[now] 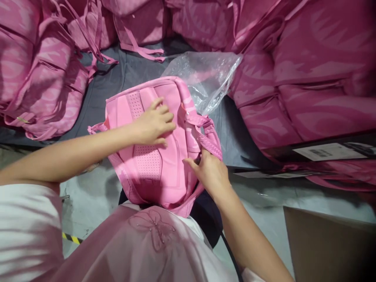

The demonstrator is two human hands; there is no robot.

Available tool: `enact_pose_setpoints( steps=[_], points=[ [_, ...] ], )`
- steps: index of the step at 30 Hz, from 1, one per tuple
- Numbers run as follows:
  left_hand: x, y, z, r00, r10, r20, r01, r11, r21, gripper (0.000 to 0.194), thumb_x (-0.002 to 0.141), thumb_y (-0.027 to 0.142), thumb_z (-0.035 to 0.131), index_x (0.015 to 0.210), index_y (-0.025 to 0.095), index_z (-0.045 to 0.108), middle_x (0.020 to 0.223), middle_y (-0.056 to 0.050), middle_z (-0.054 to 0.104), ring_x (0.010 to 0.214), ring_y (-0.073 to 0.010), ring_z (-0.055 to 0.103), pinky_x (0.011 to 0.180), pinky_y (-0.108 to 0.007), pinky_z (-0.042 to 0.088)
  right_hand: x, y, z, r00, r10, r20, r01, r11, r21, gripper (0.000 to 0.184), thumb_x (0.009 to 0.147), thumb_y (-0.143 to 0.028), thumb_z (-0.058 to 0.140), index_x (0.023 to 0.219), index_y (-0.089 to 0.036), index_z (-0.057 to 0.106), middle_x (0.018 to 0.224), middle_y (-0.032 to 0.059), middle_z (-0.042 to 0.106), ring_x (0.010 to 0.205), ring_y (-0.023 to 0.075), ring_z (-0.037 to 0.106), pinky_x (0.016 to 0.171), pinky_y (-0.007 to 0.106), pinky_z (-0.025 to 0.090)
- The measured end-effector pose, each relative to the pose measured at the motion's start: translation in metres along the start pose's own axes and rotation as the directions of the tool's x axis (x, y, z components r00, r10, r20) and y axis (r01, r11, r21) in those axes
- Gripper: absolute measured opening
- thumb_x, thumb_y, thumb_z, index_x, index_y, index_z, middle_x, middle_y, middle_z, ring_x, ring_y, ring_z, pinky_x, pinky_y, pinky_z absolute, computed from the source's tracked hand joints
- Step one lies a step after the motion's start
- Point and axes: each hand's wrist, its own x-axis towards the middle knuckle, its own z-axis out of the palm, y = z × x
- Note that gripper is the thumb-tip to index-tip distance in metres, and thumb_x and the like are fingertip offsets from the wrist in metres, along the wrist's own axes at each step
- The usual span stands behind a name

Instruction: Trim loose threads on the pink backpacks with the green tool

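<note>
A pink backpack [173, 164] lies in front of me at the table's near edge, its padded back panel with perforated mesh facing up. My left hand [157, 123] rests on that panel, fingers spread and holding nothing. At the bag's right side, my right hand [213, 174] is closed on its edge beside a bunched shoulder strap [207, 137]. The thumb shows on top; the other fingers are largely hidden. Just behind the backpack is a crumpled clear plastic bag [211, 74].
More pink backpacks [55, 74] stand at the left and along the back. Large ones [323, 70] fill the right side, with a barcode label [329, 152] near them. Dark grey cloth [102, 90] covers the table. A brown cardboard panel [329, 246] is at lower right.
</note>
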Motion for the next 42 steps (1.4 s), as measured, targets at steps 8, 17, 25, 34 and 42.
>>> enact_pose_setpoints(
  steps=[8,17,25,34,42],
  points=[
    [-0.002,0.037,0.013,0.992,-0.033,-0.121,0.014,0.988,-0.152,0.035,0.087,0.057,0.067,0.092,0.022,0.066,0.097,-0.003,0.066,0.101,-0.0228,0.057,0.119,-0.056,0.033,-0.035,-0.039,-0.042,0.907,-0.07,-0.416,0.4,0.453,0.797,0.024,0.099,-0.045,0.058,0.105,-0.024,0.069,0.083,0.0021,0.075,0.059,0.0152,0.068,0.052,0.027,0.054],
    [-0.003,0.065,0.014,0.981,-0.078,-0.178,0.054,0.989,-0.137,0.014,0.093,0.027,0.063,0.099,0.016,0.068,0.107,-0.005,0.068,0.116,-0.0258,0.058,0.123,-0.051,0.036,0.016,-0.017,0.02,0.556,-0.328,-0.764,0.683,0.703,0.195,0.035,0.099,-0.049,0.054,0.112,-0.021,0.069,0.109,0.0108,0.07,0.105,0.0274,0.068,0.09,0.046,0.057],
    [-0.002,0.061,0.025,0.966,-0.058,-0.251,-0.031,0.94,-0.34,0.023,0.087,0.038,0.073,0.095,0.017,0.07,0.12,-0.009,0.066,0.129,-0.0297,0.053,0.123,-0.06,0.033,-0.023,-0.022,-0.005,0.902,0.057,-0.428,0.304,0.622,0.722,0.034,0.089,-0.05,0.069,0.11,-0.022,0.071,0.087,0.0034,0.074,0.066,0.0166,0.068,0.063,0.031,0.057],
    [-0.006,0.068,0.03,0.948,-0.08,-0.307,-0.03,0.941,-0.338,0.013,0.096,0.025,0.06,0.092,0.017,0.07,0.124,-0.011,0.068,0.137,-0.0293,0.051,0.12,-0.062,0.036,-0.004,-0.024,0.02,0.889,0.189,-0.418,0.217,0.631,0.745,0.032,0.085,-0.052,0.07,0.083,-0.019,0.069,0.067,-0.0001,0.067,0.053,0.0139,0.058,0.05,0.027,0.047],
    [-0.004,0.07,0.033,0.963,-0.135,-0.233,0.025,0.907,-0.421,0.015,0.098,0.026,0.056,0.096,0.02,0.069,0.123,-0.009,0.069,0.139,-0.0269,0.05,0.124,-0.059,0.032,-0.004,-0.028,0.027,0.877,0.204,-0.434,0.211,0.649,0.731,0.037,0.086,-0.055,0.068,0.09,-0.019,0.07,0.078,0.0034,0.072,0.06,0.0167,0.065,0.056,0.031,0.054]
  ],
)
